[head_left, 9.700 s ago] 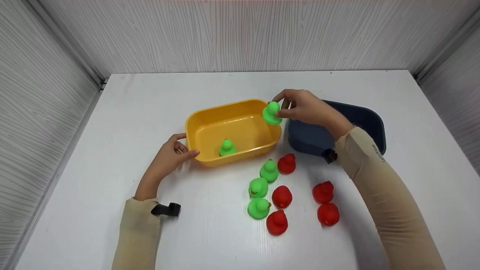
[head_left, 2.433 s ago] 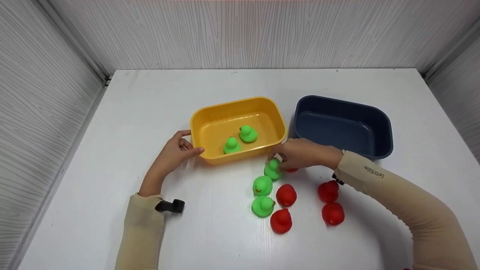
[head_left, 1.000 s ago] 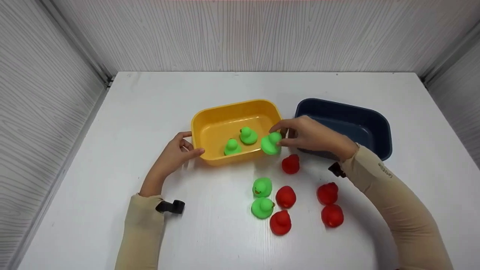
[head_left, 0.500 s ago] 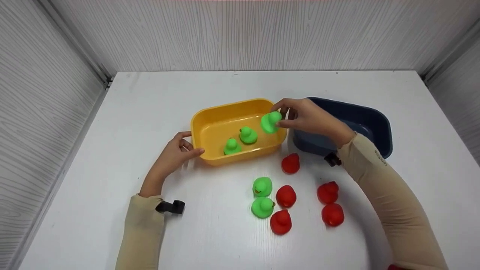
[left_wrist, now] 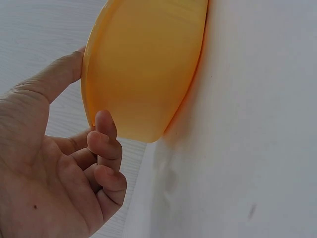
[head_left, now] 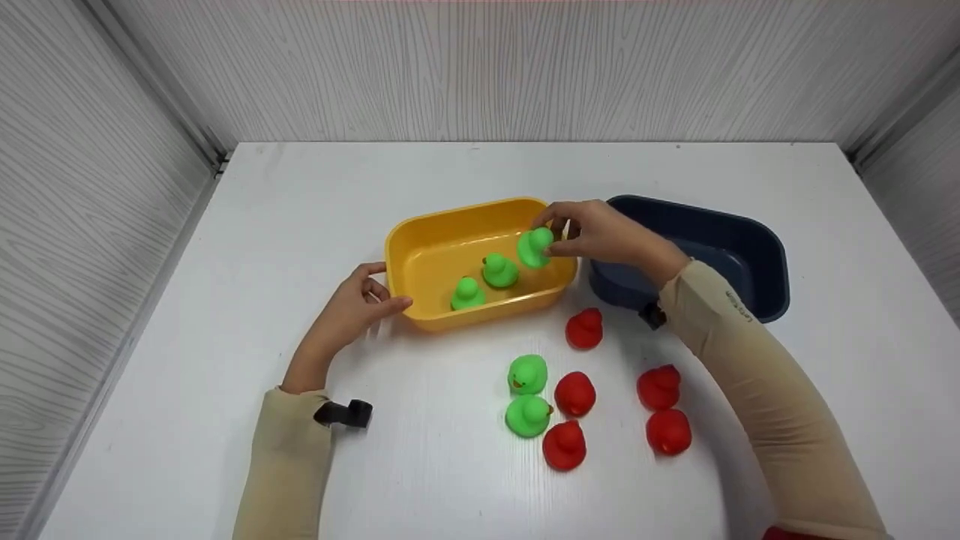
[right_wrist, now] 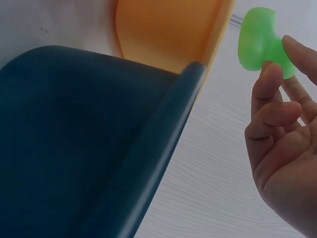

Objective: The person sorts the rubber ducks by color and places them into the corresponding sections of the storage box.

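Note:
A green rubber duck (head_left: 533,247) hangs over the right end of the yellow tub (head_left: 491,308), pinched between the thumb and fingers of my right hand (head_left: 602,234). In the right wrist view the green duck (right_wrist: 257,39) sits at the fingertips, above the rims of both tubs. My left hand (head_left: 355,309) grips the yellow tub's left end at the rim. The left wrist view shows its thumb and index finger at the edge of the yellow wall (left_wrist: 143,69), the other fingers curled. Inside the tub lie a green duck (head_left: 468,294) and another green duck (head_left: 500,271).
A dark blue tub (head_left: 742,259) stands right of the yellow one, partly behind my right forearm. In front lie two green ducks, one (head_left: 527,374) beside the other (head_left: 528,416), and several red ducks, including a red duck (head_left: 584,328) near the tubs.
Since the oldest frame, one green duck has gone into the yellow tub. My right hand then took another from the table, raised it and brought it slightly left over the tub. My left hand stayed.

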The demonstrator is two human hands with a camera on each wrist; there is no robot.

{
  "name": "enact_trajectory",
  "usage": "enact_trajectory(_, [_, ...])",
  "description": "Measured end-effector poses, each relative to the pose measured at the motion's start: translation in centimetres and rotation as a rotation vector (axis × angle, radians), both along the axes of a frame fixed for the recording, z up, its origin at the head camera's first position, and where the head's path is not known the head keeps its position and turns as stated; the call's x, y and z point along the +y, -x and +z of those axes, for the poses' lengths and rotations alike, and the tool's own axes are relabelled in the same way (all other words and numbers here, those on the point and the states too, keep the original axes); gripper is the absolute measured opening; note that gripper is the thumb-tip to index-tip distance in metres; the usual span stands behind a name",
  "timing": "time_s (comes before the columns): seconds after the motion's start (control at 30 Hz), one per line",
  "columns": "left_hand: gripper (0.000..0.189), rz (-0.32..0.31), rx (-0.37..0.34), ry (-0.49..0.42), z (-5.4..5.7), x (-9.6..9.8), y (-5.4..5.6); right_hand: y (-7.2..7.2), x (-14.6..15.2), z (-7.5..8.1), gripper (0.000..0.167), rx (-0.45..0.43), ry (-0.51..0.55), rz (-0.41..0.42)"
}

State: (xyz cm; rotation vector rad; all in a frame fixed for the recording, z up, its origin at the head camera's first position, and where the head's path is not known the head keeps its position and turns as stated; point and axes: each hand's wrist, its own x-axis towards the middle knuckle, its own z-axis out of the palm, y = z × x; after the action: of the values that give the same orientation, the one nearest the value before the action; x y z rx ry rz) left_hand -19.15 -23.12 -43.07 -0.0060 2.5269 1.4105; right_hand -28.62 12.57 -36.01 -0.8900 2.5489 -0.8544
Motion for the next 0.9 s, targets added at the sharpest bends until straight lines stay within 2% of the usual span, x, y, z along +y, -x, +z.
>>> enact_trajectory(0.33, [0.083, -0.001, -0.013, -0.001, 0.0, 0.0, 0.0, 0.7, -1.2, 0.4, 0.034, -0.091, -0.193, 0.041])
enact_trajectory(0.7, [0.083, 0.002, -0.010, -0.003, 0.1, 0.0, 0.0, 1.0, -2.6, 0.0, 0.033, -0.139, -0.342, 0.097])
enact_trajectory(0.9, [0.081, -0.001, -0.012, 0.001, 0.1, 0.1, 0.0, 0.9, -3.1, -0.4, 0.033, -0.128, -0.391, 0.148])
